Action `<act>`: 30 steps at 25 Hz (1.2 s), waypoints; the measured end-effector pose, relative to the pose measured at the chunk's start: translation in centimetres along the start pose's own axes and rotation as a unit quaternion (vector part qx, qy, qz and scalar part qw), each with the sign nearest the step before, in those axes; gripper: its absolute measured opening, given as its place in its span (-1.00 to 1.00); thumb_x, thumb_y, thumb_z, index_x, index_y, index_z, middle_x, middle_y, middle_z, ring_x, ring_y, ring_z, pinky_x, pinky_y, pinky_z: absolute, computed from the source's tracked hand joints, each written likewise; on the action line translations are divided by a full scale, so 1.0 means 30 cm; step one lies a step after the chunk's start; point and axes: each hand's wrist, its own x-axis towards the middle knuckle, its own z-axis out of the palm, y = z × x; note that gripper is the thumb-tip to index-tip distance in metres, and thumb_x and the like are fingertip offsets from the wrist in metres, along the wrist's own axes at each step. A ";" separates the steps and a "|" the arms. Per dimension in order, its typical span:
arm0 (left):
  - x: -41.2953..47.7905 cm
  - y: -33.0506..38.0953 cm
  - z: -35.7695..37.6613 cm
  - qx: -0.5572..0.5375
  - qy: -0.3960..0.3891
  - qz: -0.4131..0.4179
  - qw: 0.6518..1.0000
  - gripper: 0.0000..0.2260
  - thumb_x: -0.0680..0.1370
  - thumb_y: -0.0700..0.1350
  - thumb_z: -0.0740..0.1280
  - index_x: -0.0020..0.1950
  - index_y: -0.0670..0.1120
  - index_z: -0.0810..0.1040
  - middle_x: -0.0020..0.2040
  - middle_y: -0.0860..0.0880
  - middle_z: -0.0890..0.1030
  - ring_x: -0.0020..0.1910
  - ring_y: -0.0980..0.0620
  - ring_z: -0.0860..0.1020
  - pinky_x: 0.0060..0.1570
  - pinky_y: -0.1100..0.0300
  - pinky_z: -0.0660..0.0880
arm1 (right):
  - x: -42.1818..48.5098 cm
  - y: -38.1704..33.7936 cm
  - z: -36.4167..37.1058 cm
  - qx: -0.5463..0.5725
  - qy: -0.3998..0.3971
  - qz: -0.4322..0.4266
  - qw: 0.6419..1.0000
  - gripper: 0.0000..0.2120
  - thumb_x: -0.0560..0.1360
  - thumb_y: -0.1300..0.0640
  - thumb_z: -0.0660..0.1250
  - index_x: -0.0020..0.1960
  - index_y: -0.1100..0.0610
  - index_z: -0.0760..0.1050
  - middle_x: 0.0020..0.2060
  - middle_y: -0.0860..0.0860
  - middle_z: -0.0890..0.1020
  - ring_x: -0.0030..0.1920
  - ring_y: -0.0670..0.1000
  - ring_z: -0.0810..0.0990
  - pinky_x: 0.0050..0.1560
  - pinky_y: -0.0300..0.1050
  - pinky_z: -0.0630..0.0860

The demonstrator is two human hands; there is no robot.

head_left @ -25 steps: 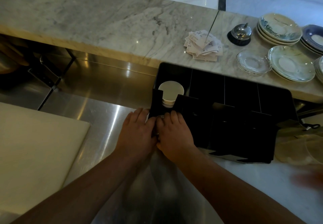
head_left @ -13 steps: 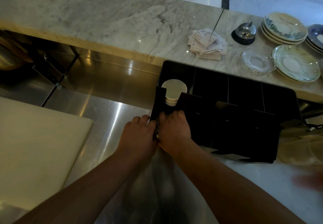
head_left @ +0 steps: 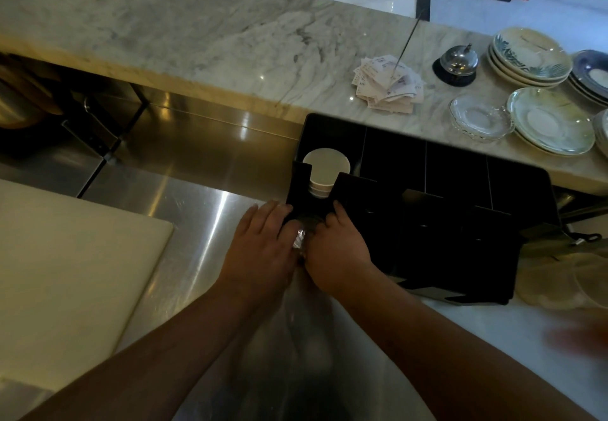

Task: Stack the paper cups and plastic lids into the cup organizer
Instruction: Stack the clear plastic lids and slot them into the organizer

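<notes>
We have both hands at the near face of the black cup organizer [head_left: 427, 210], at its leftmost slot. The left hand [head_left: 263, 249] and right hand [head_left: 335, 253] press together around something clear and crinkly, likely a plastic sleeve [head_left: 300, 242]; fingers are curled, but what they grip we cannot tell for sure. To do this well, we should steady the organizer and feed the stack straight in without tilting. The white paper cups [head_left: 324, 170] sit nested, bases up, in that far-left compartment; the others look empty.
</notes>
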 end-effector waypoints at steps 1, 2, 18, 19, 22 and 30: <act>0.001 0.001 0.001 0.005 0.011 0.028 1.000 -0.67 0.45 -0.10 0.54 0.17 -0.18 0.70 0.21 -0.24 0.68 0.26 -0.29 0.62 0.30 -0.23 0.52 | -0.005 0.006 0.004 -0.011 0.003 -0.008 1.000 -0.43 0.63 -0.14 0.05 0.54 0.13 0.31 0.39 0.12 0.53 0.47 0.22 0.34 0.50 0.23 -0.35; 0.000 0.000 0.003 0.013 0.011 0.053 0.998 -0.70 0.44 -0.12 0.56 0.13 -0.19 0.71 0.16 -0.23 0.70 0.23 -0.28 0.65 0.30 -0.23 0.53 | -0.009 0.007 0.008 -0.016 0.005 -0.012 1.000 -0.41 0.64 -0.15 0.02 0.56 0.14 0.27 0.43 0.13 0.49 0.51 0.23 0.28 0.47 0.23 -0.42; 0.114 0.031 0.090 0.128 -0.139 0.049 0.981 -0.52 0.56 0.04 0.32 0.47 -0.06 0.47 0.35 -0.10 0.56 0.41 -0.17 0.46 0.53 -0.31 0.16 | -0.092 0.035 0.020 0.034 0.006 0.017 0.999 -0.47 0.64 -0.09 0.08 0.52 0.15 0.33 0.49 0.14 0.40 0.58 0.25 0.05 0.49 0.39 -0.22; 0.111 0.030 0.084 0.121 -0.141 0.053 0.981 -0.55 0.55 0.02 0.34 0.43 -0.07 0.51 0.31 -0.11 0.59 0.37 -0.17 0.49 0.49 -0.28 0.24 | -0.086 0.032 0.016 0.039 0.008 0.022 0.999 -0.47 0.64 -0.08 0.07 0.52 0.15 0.33 0.47 0.14 0.42 0.56 0.25 0.08 0.50 0.39 -0.19; 0.091 0.019 0.071 0.121 -0.131 0.073 0.981 -0.60 0.49 -0.01 0.41 0.30 -0.11 0.61 0.19 -0.15 0.65 0.25 -0.20 0.58 0.34 -0.24 0.43 | -0.066 0.023 0.007 0.035 -0.004 0.024 0.999 -0.50 0.65 -0.09 0.06 0.49 0.14 0.38 0.44 0.13 0.46 0.53 0.25 0.15 0.51 0.41 -0.14; 0.084 0.018 0.071 0.130 -0.121 0.085 0.980 -0.71 0.40 -0.08 0.52 0.09 -0.13 0.67 0.01 -0.15 0.69 0.09 -0.19 0.64 0.13 -0.18 0.55 | -0.062 0.024 0.032 0.041 0.012 0.027 0.999 -0.45 0.63 -0.14 0.07 0.50 0.14 0.36 0.43 0.13 0.47 0.52 0.25 0.15 0.50 0.43 -0.19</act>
